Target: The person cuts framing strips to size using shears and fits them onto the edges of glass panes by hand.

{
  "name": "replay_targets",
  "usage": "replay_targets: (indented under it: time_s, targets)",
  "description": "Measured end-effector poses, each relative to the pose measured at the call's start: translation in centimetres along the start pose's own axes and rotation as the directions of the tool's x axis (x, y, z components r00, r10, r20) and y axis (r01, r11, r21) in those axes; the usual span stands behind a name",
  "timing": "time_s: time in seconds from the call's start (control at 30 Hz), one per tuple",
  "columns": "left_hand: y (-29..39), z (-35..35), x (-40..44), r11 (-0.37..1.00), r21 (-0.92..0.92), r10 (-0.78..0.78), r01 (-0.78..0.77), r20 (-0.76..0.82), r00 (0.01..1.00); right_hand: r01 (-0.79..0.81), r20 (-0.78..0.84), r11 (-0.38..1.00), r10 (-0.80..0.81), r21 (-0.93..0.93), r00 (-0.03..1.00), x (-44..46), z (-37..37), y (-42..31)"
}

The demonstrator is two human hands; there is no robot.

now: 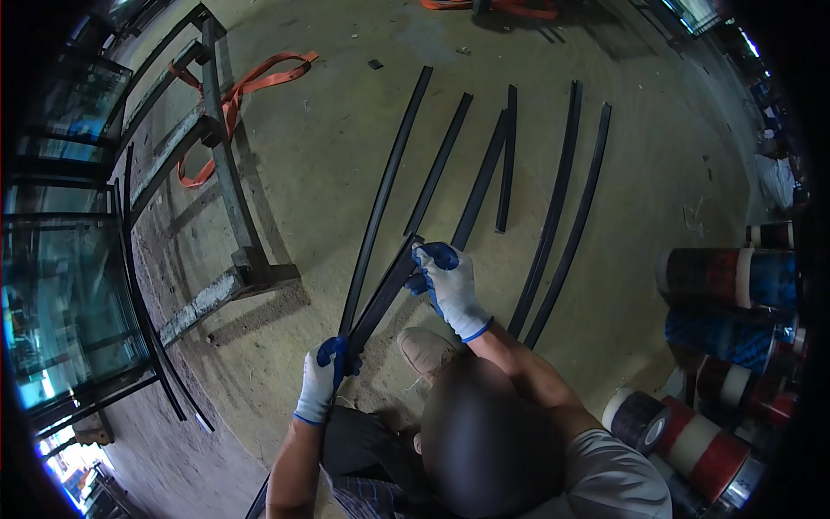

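Note:
A long, dark metal-looking strip [386, 290] slants up from my lap, just above the floor. Around its lower part my left hand [322, 376], in a white glove with blue coating, is closed. My right hand [446, 281], gloved the same way, has its fingers pinched at the strip's upper end. Whether something small is also between those fingers I cannot make out. Close to the left of this strip runs another long dark strip [386, 190]. Several more dark strips [553, 208] lie on the floor ahead and to the right.
At the left stands a worn metal frame [226, 173] with an orange strap [259, 82] over it. Glass panes [65, 294] lean at the far left. Rolls of wrapped material [705, 277] are stacked along the right. My shoe [424, 350] is on the concrete floor [346, 112].

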State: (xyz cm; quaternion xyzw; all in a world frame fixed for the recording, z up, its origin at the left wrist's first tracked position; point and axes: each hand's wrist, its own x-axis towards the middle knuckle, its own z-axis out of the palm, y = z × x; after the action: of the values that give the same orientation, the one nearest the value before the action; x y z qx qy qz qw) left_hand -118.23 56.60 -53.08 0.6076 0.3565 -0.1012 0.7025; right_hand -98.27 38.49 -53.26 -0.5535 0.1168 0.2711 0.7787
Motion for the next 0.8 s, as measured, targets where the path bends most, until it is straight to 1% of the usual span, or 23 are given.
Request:
replay_targets:
  time_s: [0.13, 0.27, 0.37, 0.47, 0.57, 0.67, 0.73, 0.77, 0.8]
  targets:
    - [-0.8, -0.4, 0.3, 1.0, 0.006, 0.006, -0.006, 0.002, 1.0, 0.016, -0.037, 1.0, -0.016, -0.011, 0.999, 0.1, 0.3, 0.0]
    - [-0.8, -0.5, 0.3, 1.0, 0.02, 0.004, -0.004, 0.009, 1.0, -0.014, -0.069, 0.999, 0.012, -0.031, 0.998, 0.4, 0.3, -0.1]
    - [-0.9, -0.4, 0.3, 0.998, -0.056, -0.015, 0.015, 0.005, 1.0, -0.032, -0.077, 0.999, 0.031, -0.018, 0.997, 0.5, 0.3, -0.3]
    - [0.1, 0.1, -0.1, 0.993, 0.109, 0.047, -0.054, 0.061, 0.997, -0.043, -0.051, 0.999, 0.042, -0.016, 0.998, 0.9, 0.0, -0.3]
    - [0.1, 0.7, -0.2, 0.916, 0.397, 0.052, -0.054, 0.015, 0.999, -0.039, -0.023, 0.999, 0.038, -0.026, 0.999, 1.1, -0.1, 0.2]
    - [1.7, 1.6, -0.6, 0.853, 0.522, 0.035, -0.008, -0.042, 0.999, -0.024, -0.012, 0.999, 0.024, -0.024, 1.0, 1.1, -0.2, 0.3]
    - [0.3, 0.8, 0.1, 0.867, 0.495, 0.053, -0.052, 0.013, 0.999, -0.027, -0.025, 0.999, 0.026, -0.022, 0.999, 1.0, -0.2, 0.3]
    - [-0.2, 0.5, 0.4, 0.873, 0.482, 0.063, -0.075, 0.042, 0.997, -0.023, -0.013, 1.0, 0.024, 0.007, 1.0, 1.1, -0.2, 0.4]
    - [0.1, 0.5, 0.5, 0.891, 0.453, 0.021, -0.037, 0.04, 0.999, -0.02, -0.005, 0.999, 0.021, 0.037, 1.0, 1.1, -0.4, 0.6]
